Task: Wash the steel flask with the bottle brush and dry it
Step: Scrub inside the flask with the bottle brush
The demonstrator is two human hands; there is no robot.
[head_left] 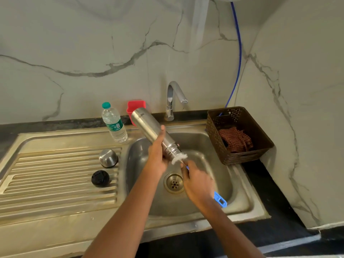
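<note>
The steel flask point(147, 125) is tilted over the sink basin point(240, 190), base up toward the back left and mouth down to the right. My left hand point(158, 155) grips it around the lower body near the neck. White bristles of the bottle brush point(179, 158) stick out of the flask's mouth. My right hand point(198, 183) holds the brush's blue handle, whose end point(220, 200) shows below my wrist. The flask's steel cup point(108, 158) and black stopper point(100, 178) lie on the draining board.
A plastic water bottle point(114, 123) stands behind the draining board point(55, 175), with a red holder point(135, 107) on the wall. The tap point(174, 98) is off, above the basin's drain point(174, 183). A brown basket point(240, 135) with a checked cloth point(235, 139) sits at the right.
</note>
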